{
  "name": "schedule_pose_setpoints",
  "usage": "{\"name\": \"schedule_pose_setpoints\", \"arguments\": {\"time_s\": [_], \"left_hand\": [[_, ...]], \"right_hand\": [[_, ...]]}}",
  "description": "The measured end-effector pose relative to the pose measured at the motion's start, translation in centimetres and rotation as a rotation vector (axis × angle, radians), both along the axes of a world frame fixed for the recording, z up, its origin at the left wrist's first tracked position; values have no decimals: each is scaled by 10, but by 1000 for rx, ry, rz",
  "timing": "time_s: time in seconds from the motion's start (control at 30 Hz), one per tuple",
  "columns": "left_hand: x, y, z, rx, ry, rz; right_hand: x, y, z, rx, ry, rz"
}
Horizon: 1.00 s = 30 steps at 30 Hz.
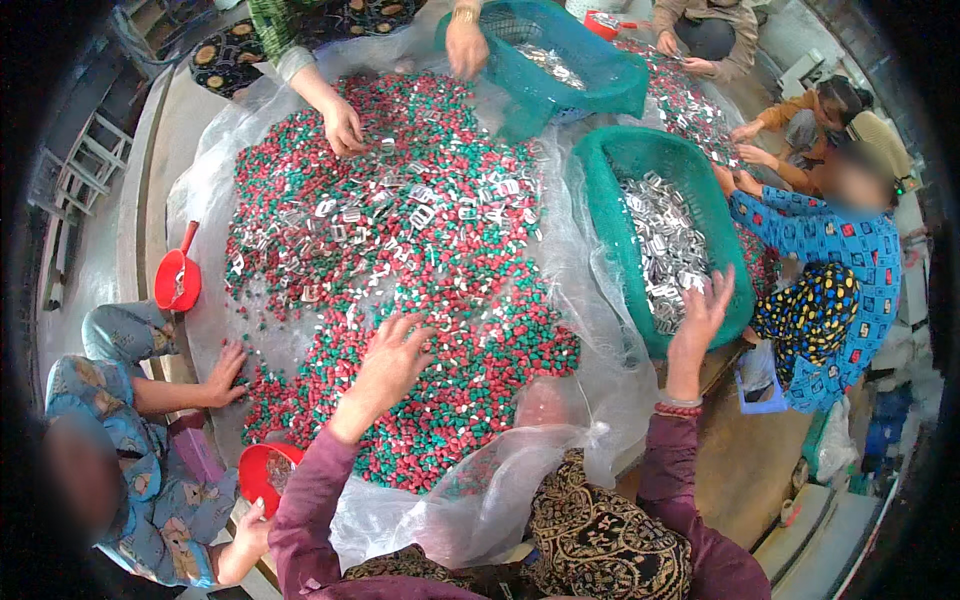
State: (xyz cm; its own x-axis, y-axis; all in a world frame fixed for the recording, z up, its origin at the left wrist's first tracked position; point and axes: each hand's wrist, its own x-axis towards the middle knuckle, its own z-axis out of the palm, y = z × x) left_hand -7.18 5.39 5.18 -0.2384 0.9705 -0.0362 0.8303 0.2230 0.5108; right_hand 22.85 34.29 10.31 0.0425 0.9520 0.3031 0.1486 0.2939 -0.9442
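Many silver-grey slotted metal buckles (pixel 422 216): strewn over the middle and far half of the heap, with plenty of similar metal pieces inside the nearer basket.
Heap: small red, green and white pebble-like pieces (pixel 420 440), spread thickly across the carrying sheet.
Sheet: translucent white plastic sheet (pixel 590 290), wrinkled along its right edge and bunched at its near edge.
Nearer basket: deep oblong green plastic mesh basket (pixel 607 225), at the sheet's right edge; whether it rests on the plastic is unclear.
Left hand: the wearer's left hand (pixel 388 370) is over the near-middle of the heap, fingers apart and loosely bent; contact with the pieces cannot be told.
Right hand: the wearer's right hand (pixel 702 320) is at the near end of that basket, fingers spread, nothing clearly gripped.
Step in hand: seemingly gathering metal pieces out of the coloured ones, with the right hand at the dropping-off point.
Next move calls for: a fine fingertip pinch on a single buckle, leaving the pebbles behind.
Far edge: a co-worker's green-sleeved hand (pixel 342 125) at the heap; a second teal plastic basket (pixel 600 100) toward the far right corner.
Left edge: a long-handled red plastic scoop (pixel 175 285), and nearer, another co-worker's hand (pixel 225 375) resting on the sheet.
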Motion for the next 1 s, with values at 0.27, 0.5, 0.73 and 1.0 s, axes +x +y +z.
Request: {"name": "schedule_pose_setpoints", "arguments": {"time_s": [0.27, 0.5, 0.73, 1.0], "left_hand": [[-11, 17, -100, -45, 286, -94], [-14, -12, -119, -65, 178, -96], [-13, -23, -109, -90, 198, -158], [-4, -2, -32, 105, 113, 28]], "right_hand": [[-178, -51, -39, -351, 28, 913], [-242, 34, -134, -274, -697, 846], [-288, 86, -129, -95, -1077, 630], [-287, 46, -167, 51, -1137, 777]]}}
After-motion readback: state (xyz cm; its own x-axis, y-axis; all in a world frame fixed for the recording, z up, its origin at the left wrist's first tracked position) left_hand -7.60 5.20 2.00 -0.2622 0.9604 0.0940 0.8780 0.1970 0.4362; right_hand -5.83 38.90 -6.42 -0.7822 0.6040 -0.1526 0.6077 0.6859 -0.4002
